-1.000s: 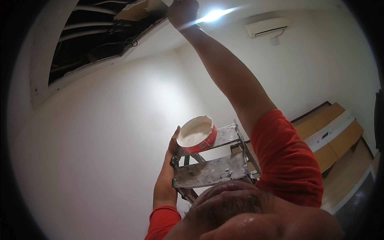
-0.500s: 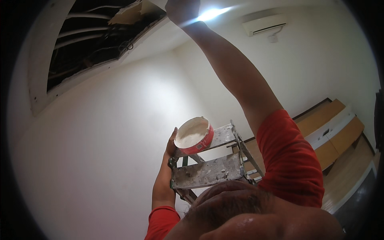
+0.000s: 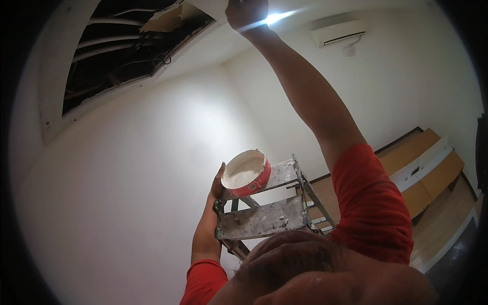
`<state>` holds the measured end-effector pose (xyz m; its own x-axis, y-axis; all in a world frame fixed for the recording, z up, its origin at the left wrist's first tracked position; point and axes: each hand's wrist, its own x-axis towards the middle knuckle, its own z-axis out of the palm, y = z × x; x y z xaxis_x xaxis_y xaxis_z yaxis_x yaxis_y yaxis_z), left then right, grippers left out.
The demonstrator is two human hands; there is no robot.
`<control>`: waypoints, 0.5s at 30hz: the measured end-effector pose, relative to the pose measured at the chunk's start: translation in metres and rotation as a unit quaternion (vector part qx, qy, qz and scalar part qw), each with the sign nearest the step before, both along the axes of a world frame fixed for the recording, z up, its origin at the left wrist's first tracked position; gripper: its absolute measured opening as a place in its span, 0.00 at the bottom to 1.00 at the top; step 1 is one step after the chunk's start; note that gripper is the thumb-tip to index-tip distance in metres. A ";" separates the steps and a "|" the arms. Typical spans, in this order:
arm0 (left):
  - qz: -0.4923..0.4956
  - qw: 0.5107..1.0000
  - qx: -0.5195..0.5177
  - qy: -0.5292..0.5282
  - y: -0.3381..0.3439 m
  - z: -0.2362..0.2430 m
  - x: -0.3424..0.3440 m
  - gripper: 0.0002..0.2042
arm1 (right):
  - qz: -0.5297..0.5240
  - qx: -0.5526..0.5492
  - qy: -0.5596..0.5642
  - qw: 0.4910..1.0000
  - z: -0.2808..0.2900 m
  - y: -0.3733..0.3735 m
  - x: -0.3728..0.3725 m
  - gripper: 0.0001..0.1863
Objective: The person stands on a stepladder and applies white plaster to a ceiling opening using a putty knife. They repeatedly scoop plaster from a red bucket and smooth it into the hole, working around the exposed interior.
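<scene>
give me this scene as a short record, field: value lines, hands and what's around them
left hand: grips the side of a round red tub filled with white paste
right hand: raised to the white ceiling, at the edge of a ceiling opening
tub position: on top of a paint-spattered metal stepladder
opening: dark, pipes and wires visible inside
sleeves: red, both arms
wall: air conditioner high on the far wall
tool in right hand: cannot tell
</scene>
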<state>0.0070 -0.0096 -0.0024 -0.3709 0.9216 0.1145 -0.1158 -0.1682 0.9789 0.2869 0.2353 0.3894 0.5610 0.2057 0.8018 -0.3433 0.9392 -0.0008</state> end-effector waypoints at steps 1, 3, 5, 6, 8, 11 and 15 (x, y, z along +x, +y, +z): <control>0.012 1.000 -0.001 -0.006 -0.004 -0.005 0.000 0.35 | -0.031 -0.019 -0.004 0.999 -0.006 -0.019 0.008 0.21; 0.009 1.000 -0.006 0.000 -0.004 -0.005 0.000 0.35 | -0.039 0.029 0.018 0.999 -0.006 -0.044 0.032 0.22; 0.005 1.000 -0.005 0.006 -0.003 -0.003 -0.003 0.35 | -0.044 0.044 0.030 0.998 -0.006 -0.056 0.039 0.23; 0.004 1.000 -0.002 0.006 -0.002 -0.007 -0.009 0.35 | -0.046 0.035 0.028 0.998 -0.005 -0.061 0.038 0.24; -0.006 1.000 0.003 -0.005 0.001 -0.009 -0.013 0.35 | -0.054 0.021 0.016 0.998 -0.003 -0.066 0.037 0.25; -0.018 0.999 0.004 -0.027 0.001 -0.013 -0.019 0.35 | -0.075 0.037 0.012 0.996 -0.004 -0.064 0.032 0.26; -0.021 1.000 0.000 -0.020 0.001 -0.011 -0.017 0.35 | -0.116 0.034 0.008 0.993 -0.010 -0.024 0.022 0.23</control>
<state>-0.0099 -0.0084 -0.0133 -0.3370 0.9362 0.0995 -0.1616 -0.1616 0.9735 0.3085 0.2109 0.3798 0.5990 0.0156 0.8006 -0.1176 0.9907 0.0687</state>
